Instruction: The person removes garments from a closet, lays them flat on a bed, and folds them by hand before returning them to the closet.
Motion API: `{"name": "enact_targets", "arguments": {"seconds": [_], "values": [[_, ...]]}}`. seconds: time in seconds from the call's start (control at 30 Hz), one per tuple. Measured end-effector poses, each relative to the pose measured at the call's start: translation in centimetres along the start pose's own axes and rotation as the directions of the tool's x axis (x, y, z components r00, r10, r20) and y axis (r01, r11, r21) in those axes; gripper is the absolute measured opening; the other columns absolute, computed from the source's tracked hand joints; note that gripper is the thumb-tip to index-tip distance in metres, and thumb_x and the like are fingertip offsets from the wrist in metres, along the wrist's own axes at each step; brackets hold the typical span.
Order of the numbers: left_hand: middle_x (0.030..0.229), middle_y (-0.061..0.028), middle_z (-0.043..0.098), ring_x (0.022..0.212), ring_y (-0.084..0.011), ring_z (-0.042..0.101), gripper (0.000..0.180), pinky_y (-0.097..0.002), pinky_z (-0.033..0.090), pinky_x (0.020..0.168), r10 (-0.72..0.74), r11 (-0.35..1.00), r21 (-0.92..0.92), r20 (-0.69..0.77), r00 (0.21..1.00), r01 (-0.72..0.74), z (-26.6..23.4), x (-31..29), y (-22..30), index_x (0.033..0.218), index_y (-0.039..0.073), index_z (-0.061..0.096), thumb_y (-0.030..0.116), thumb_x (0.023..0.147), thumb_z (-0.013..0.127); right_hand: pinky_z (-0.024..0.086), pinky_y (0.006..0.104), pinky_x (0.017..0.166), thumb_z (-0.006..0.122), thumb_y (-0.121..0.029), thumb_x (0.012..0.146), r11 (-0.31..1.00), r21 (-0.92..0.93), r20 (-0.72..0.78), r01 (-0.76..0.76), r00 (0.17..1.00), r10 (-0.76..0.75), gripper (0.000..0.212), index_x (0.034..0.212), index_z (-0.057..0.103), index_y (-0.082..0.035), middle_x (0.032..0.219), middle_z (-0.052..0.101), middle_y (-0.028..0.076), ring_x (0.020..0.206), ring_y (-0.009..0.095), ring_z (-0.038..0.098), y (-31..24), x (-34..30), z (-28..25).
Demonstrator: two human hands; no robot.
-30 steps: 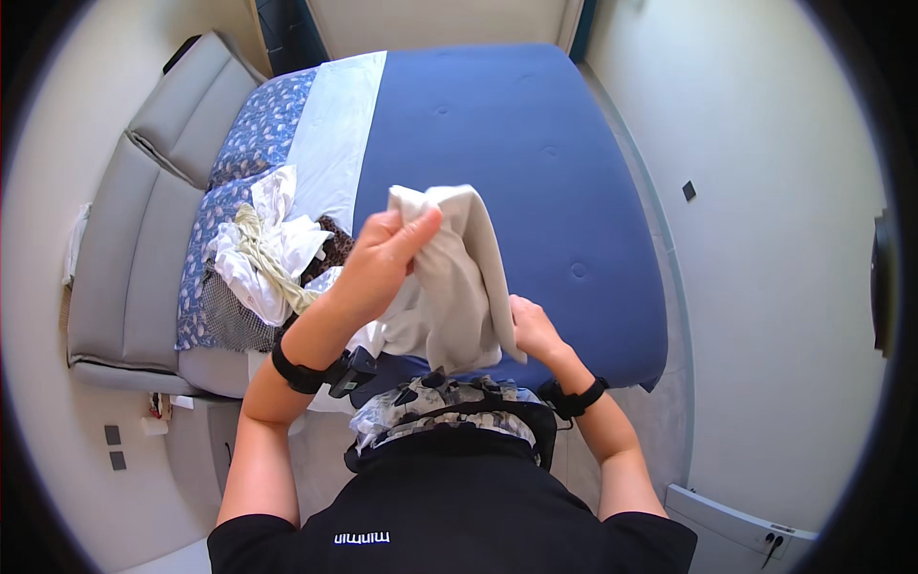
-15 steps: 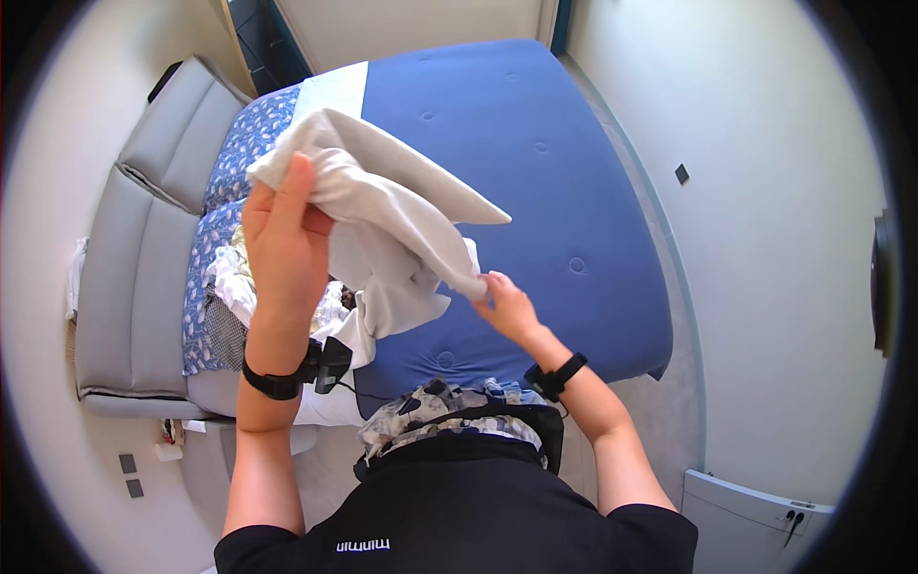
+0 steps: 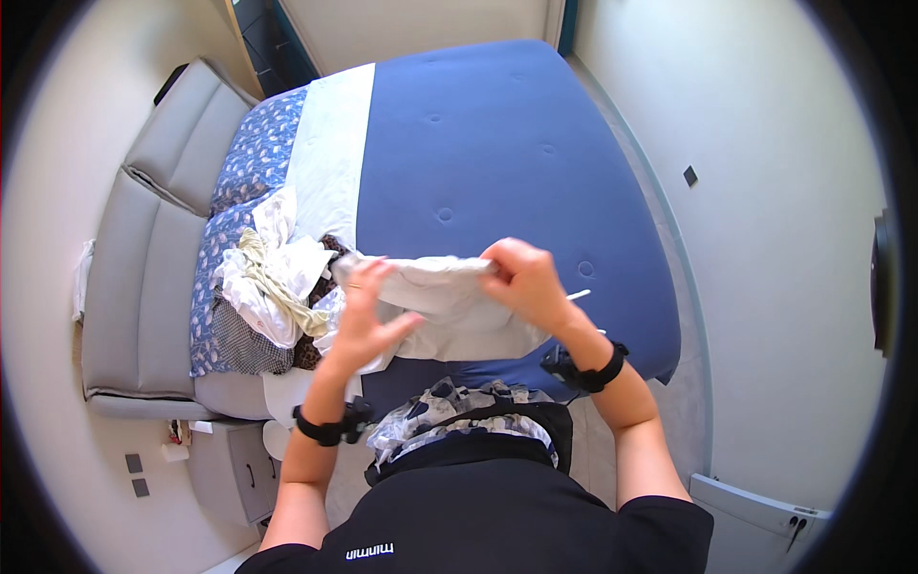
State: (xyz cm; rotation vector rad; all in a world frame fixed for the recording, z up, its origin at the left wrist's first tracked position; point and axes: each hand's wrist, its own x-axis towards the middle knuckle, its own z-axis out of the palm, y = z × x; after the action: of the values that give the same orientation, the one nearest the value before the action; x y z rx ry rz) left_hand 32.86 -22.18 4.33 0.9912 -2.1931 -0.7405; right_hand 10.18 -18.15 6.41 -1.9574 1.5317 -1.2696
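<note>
A light grey-beige cloth garment [image 3: 449, 311] hangs stretched sideways over the near edge of the blue bed; its exact kind I cannot make out. My right hand [image 3: 526, 282] pinches its upper right edge, with the fingers closed on the fabric. At the garment's left end is my left hand [image 3: 359, 316], thumb and fingers spread apart, its fingertips close to or touching the upper left corner. Slight motion blur hides whether those fingertips press on the cloth. Part of the garment's lower left lies behind my left hand.
A heap of white, yellowish and checked clothes [image 3: 273, 282] lies by the blue patterned pillows [image 3: 253, 143], against the grey padded headboard [image 3: 158, 230]. The blue bedspread [image 3: 497, 143] covers much of the bed. A grey bedside cabinet [image 3: 234, 469] stands at the lower left.
My left hand has come down from its raised place and its fingers have spread. My right hand has risen slightly. The garment has gone from a slanting, twisted hang to a level spread, lower down.
</note>
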Motion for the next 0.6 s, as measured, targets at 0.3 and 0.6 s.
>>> {"name": "enact_targets", "arguments": {"seconds": [0.3, 0.6], "values": [[0.070, -0.0079, 0.056, 0.063, -0.0222, 0.053, 0.028, -0.0284, 0.041, 0.056, 0.177, 0.984, 0.002, 0.112, 0.978, -0.179, -0.3, 0.5, 3.5, 0.077, 0.004, 0.058, 0.006, 0.052, 0.070, 0.042, 0.0200, 0.051, 0.059, -0.006, 0.070, 0.961, 0.246, 0.293, -0.127, 0.955, 0.052, 0.012, 0.081, 0.054, -0.003, 0.071, 0.053, 0.003, 0.056, 0.007, 0.050, 0.3, -0.9, 1.0], [0.065, -0.0066, 0.056, 0.060, -0.0209, 0.052, 0.025, -0.0284, 0.040, 0.054, 0.193, 0.981, -0.005, -0.111, 0.975, -0.195, -2.9, 0.1, 4.4, 0.073, 0.006, 0.059, 0.007, 0.051, 0.071, 0.037, 0.0326, 0.084, 0.053, -0.012, 0.057, 0.825, 0.008, 0.746, -0.565, 0.553, 0.372, 0.056, 0.111, 0.040, -0.003, 0.106, 0.047, 0.013, 0.097, 0.022, 0.046, 10.0, -8.9, 1.5]]}}
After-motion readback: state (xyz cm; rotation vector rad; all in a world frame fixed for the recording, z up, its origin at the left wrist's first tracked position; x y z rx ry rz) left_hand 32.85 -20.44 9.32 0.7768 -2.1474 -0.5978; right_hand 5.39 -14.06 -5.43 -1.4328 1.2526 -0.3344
